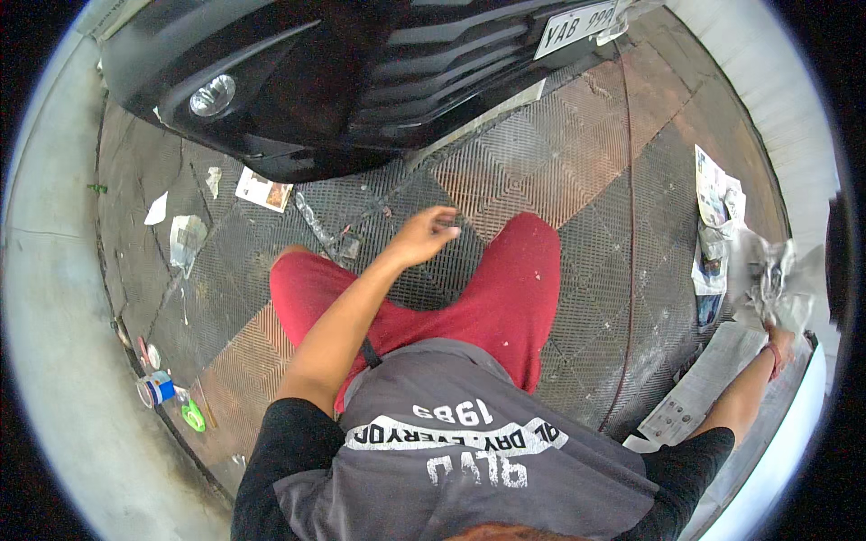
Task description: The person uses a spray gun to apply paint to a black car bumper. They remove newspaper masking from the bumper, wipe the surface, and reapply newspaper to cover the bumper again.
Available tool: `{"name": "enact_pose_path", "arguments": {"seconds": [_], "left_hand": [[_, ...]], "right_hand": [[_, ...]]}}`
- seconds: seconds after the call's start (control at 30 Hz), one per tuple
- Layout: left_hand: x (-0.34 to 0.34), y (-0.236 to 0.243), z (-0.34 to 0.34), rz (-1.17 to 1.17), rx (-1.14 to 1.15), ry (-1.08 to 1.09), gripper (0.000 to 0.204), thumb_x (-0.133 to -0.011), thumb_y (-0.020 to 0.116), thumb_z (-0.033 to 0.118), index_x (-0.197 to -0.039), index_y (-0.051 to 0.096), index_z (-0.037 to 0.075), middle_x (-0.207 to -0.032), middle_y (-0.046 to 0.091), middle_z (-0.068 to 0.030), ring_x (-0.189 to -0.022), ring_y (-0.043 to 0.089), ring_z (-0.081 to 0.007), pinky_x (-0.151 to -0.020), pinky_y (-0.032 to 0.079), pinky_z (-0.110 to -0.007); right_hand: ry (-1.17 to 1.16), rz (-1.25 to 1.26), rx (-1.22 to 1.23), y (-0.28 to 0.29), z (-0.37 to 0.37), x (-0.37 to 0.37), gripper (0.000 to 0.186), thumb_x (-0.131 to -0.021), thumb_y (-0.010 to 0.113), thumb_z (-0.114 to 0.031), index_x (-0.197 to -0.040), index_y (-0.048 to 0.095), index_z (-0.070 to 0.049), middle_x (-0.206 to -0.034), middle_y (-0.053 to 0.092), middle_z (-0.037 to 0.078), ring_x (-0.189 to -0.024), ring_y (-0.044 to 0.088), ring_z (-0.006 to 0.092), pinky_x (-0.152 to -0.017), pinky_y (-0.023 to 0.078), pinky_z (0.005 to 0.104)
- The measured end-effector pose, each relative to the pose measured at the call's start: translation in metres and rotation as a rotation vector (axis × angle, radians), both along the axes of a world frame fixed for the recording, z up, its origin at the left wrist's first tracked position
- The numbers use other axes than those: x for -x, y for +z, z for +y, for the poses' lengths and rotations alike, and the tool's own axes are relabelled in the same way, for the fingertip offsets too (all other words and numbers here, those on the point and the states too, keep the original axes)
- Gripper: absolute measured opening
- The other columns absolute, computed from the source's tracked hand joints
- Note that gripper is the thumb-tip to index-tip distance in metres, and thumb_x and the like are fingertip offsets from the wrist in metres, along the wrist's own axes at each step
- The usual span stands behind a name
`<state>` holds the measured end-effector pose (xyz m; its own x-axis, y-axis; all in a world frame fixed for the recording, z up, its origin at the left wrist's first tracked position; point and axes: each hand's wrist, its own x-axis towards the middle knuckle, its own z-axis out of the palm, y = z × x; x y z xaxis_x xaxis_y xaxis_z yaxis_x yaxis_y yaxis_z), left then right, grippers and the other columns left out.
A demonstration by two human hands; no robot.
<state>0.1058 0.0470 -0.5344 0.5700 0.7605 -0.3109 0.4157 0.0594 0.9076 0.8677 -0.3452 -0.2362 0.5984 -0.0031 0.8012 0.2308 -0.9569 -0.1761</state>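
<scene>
My left hand (426,233) hangs in front of my red-trousered knees, fingers loosely curled and apart, with nothing visible in it. At the far right, my right hand (778,344) grips a crumpled, slightly blurred sheet of newspaper (769,275). Beside it, more printed paper sheets (711,194) lie on the floor, and a long newspaper strip (699,383) runs along the right edge, below my arm.
A black car bumper (325,81) spans the top. A thin red hose (630,225) crosses the tiled grate floor (514,180). Paper scraps (188,239) lie left, near a blue can (155,388) and a green roll (192,415). Pale walls (50,270) curve at both sides.
</scene>
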Motion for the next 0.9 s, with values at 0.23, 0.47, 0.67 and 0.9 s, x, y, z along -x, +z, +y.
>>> {"name": "enact_pose_path", "arguments": {"seconds": [0.23,0.47,0.67,0.9], "left_hand": [[0.111,-0.06,-0.02,0.151,0.148,0.308,0.051,-0.101,0.076,0.027,-0.144,0.064,0.003,-0.132,0.072,-0.0141,-0.112,0.07,-0.0227,-0.1,0.054,-0.037],[0.122,-0.088,-0.01,0.055,0.293,0.473,0.05,-0.103,0.072,0.031,-0.145,0.064,0.004,-0.131,0.071,-0.0113,-0.112,0.067,-0.0202,-0.095,0.053,-0.036],[0.081,-0.128,0.044,-0.052,0.414,0.593,0.042,-0.104,0.072,0.027,-0.14,0.063,0.008,-0.114,0.07,-0.0003,-0.095,0.062,-0.011,-0.086,0.053,-0.033],[0.009,-0.189,0.141,-0.179,0.346,0.933,0.065,-0.104,0.072,0.021,-0.16,0.04,0.016,-0.13,0.066,-0.0048,-0.106,0.062,-0.0192,-0.087,0.054,-0.037]], "right_hand": [[-0.165,0.762,0.973,-0.108,-0.053,-0.118,0.07,-0.089,0.078,-0.059,-0.136,0.063,-0.01,-0.13,0.074,0.021,-0.112,0.07,0.048,-0.098,0.056,0.052],[0.255,0.827,0.464,-0.301,-0.007,-0.096,0.084,-0.09,0.07,-0.062,-0.135,0.066,0.009,-0.134,0.066,0.036,-0.126,0.063,0.0533,-0.107,0.049,0.0552],[0.961,1.124,-0.089,-0.373,0.16,0.176,0.053,-0.102,0.075,-0.029,-0.143,0.063,0.001,-0.135,0.072,0.022,-0.126,0.068,0.029,-0.109,0.05,0.0385],[1.004,1.294,-0.316,-0.344,0.18,0.381,0.042,-0.104,0.072,-0.016,-0.139,0.064,0.004,-0.129,0.074,0.019,-0.117,0.071,0.0236,-0.101,0.055,0.0355]]}}
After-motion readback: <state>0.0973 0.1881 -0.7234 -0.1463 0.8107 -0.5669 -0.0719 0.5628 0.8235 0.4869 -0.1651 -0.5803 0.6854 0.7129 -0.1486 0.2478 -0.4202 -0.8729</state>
